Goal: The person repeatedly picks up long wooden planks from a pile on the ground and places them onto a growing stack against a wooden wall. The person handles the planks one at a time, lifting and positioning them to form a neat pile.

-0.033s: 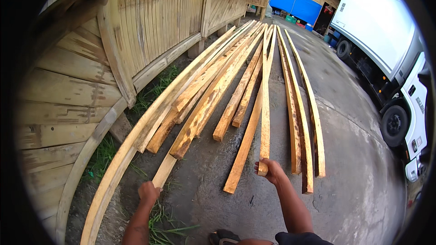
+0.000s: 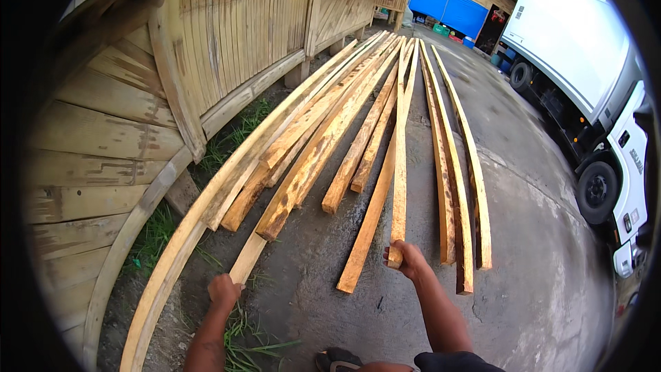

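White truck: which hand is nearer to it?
Right. The right hand grips the near end of a long plank on the concrete, on the white truck side. The left hand holds a pale plank by the wooden wall, farther off.

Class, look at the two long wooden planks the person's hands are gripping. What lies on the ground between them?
In the head view, one shorter orange-brown wooden plank lies on the grey concrete ground between them.

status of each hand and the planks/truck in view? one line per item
left hand: closed on the near end of a pale plank
right hand: gripping the near end of a long plank, end lifted
other planks: lying flat on the ground
white truck: parked at right
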The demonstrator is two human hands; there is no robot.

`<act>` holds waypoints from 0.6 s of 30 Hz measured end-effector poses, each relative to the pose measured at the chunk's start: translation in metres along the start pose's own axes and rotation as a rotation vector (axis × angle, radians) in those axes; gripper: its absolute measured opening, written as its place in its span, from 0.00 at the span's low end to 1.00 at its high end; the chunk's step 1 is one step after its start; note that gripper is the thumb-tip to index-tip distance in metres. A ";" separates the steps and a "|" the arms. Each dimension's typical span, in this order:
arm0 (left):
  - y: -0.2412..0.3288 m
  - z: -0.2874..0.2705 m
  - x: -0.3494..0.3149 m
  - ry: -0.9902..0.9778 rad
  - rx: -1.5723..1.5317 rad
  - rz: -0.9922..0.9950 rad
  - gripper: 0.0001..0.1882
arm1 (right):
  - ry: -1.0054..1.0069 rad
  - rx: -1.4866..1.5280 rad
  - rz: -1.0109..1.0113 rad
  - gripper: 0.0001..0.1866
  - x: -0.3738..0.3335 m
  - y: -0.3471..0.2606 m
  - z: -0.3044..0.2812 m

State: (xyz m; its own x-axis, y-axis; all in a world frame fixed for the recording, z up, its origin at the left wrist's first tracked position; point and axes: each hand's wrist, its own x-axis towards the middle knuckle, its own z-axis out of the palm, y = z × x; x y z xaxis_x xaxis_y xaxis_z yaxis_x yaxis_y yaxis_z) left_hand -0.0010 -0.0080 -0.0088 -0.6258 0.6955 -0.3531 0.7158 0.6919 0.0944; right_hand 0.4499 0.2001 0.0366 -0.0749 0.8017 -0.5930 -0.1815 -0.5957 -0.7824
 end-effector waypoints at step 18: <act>0.008 -0.002 0.013 -0.022 0.031 0.003 0.22 | 0.439 -0.893 -0.237 0.29 0.003 0.003 -0.012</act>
State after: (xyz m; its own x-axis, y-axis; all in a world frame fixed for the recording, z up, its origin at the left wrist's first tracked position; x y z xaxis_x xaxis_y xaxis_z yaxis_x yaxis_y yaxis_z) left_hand -0.0038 0.0074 -0.0104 -0.6169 0.6928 -0.3734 0.7271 0.6833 0.0666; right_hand 0.4610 0.2002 0.0295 0.2668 0.9217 -0.2815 0.6652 -0.3875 -0.6382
